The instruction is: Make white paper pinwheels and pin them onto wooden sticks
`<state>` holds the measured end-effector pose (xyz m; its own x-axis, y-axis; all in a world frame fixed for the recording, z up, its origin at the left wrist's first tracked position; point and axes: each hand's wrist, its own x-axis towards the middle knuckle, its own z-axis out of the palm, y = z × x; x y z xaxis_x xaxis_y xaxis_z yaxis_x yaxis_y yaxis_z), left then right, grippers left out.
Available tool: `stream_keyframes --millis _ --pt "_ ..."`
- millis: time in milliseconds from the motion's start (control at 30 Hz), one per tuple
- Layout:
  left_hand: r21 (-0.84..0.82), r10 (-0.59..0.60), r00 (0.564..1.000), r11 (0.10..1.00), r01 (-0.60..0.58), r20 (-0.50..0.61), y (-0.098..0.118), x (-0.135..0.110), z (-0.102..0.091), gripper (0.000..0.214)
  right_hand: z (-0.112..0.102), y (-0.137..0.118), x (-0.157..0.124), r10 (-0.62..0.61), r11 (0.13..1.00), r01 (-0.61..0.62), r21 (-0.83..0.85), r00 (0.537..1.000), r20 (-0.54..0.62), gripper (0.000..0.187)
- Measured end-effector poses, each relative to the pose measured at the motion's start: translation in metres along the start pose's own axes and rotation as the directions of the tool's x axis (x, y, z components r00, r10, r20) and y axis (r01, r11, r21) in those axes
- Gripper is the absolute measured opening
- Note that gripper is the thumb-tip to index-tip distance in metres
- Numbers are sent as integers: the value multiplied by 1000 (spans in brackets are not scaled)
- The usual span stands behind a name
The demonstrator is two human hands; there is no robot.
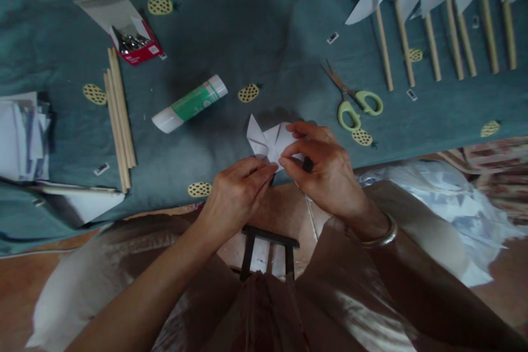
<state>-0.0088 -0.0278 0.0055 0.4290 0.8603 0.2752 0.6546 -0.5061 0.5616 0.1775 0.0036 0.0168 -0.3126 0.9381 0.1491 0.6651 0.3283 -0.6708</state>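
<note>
A small folded white paper pinwheel (267, 142) is held just above the near edge of the teal cloth (256, 44). My left hand (237, 192) pinches its lower edge with closed fingers. My right hand (324, 168), a metal bangle on its wrist, grips the paper from the right with thumb and fingers pressed together over its middle. A white and green glue stick (190, 103) lies on the cloth to the left of the paper. Green-handled scissors (352, 100) lie to the right of it.
Several finished white pinwheels on wooden sticks (433, 16) lie at the far right. Bare wooden sticks (119, 115) lie at the left, beside a red box of pins (134, 38) and a stack of paper (22, 137). A plastic bag with paper scraps (449, 209) sits at my right.
</note>
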Motion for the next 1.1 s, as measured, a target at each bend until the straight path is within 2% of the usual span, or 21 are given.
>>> stream_keyframes --millis 333,467,733,933,1100 --pt "2 13 1000 1000 -13 -3 -2 -1 1 19 -1 -1 -3 -69 997 71 -21 996 59 20" --pt "-6 13 1000 1000 -13 13 -2 -1 0 20 1 0 -4 -104 991 111 -78 991 81 22" --pt "7 5 1000 1000 -5 17 -1 -1 0 20 11 1 -10 -219 952 224 -209 974 49 23" --pt "11 -9 999 1000 9 37 3 1 -3 17 24 -5 -18 -221 948 211 -239 975 -16 25" --pt "47 -4 1000 999 3 25 5 1 -2 18 27 -5 -18 -224 941 208 -268 974 -30 26"
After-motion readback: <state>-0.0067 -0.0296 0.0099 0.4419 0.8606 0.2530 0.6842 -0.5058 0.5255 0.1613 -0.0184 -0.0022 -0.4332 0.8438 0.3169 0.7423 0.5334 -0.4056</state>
